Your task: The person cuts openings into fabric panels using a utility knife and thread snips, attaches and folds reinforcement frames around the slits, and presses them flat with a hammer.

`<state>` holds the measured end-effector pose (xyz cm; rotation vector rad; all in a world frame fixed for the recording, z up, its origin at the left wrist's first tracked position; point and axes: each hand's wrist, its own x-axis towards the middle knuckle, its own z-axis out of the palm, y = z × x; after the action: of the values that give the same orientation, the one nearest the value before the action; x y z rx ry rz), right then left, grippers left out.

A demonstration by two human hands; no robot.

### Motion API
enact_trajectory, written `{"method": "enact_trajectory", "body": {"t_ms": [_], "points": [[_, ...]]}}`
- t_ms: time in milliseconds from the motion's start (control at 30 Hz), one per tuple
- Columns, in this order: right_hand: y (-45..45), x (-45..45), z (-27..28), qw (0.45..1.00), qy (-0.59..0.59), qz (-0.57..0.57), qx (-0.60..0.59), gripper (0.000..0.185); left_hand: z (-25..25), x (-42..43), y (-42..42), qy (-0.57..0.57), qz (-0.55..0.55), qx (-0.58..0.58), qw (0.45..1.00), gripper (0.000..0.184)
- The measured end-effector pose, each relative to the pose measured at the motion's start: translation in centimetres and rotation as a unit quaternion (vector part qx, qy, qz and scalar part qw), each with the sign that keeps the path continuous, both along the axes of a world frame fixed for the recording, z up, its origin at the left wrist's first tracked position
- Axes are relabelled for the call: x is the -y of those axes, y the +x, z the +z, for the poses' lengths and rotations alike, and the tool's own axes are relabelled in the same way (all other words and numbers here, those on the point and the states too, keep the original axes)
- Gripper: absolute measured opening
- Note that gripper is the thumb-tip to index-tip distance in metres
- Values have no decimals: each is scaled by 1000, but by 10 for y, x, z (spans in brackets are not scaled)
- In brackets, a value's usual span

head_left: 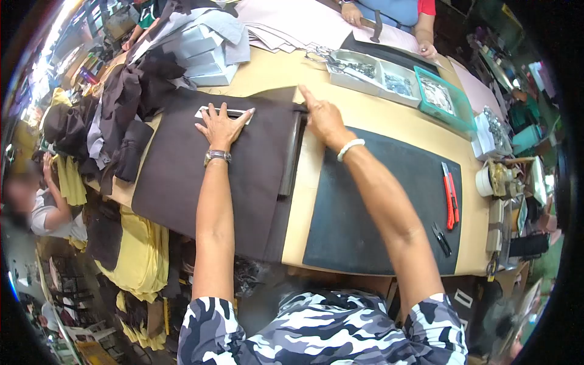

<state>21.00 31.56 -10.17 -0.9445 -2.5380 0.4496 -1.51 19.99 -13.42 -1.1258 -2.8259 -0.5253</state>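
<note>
A: Report hazards, left to right.

B: See dark cloth [176, 164] on table [308, 176], under left hand [220, 129], spread flat over white strip [200, 113]: could skew from uneven pressure. Note right hand [326, 121] beside far right corner, index extended; cannot tell whether gripping; could drag edge. Log red-handled cutter [451, 201] on black mat [377, 201]: could cut upon careless reaching.

A: Brands, labels, writing?

B: Cannot read any.

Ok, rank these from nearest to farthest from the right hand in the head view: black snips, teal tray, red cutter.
From the right hand:
1. Teal tray, off to its right.
2. Red cutter, lower right, on the black mat.
3. Black snips, below the cutter, near the mat's corner.
</note>
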Motion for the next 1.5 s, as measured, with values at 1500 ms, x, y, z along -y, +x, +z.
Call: {"method": "enact_trajectory", "body": {"t_ms": [1500], "points": [[553, 332, -78, 592, -11, -788, 168, 75, 79, -25, 222, 333, -436, -211, 809, 55]]}}
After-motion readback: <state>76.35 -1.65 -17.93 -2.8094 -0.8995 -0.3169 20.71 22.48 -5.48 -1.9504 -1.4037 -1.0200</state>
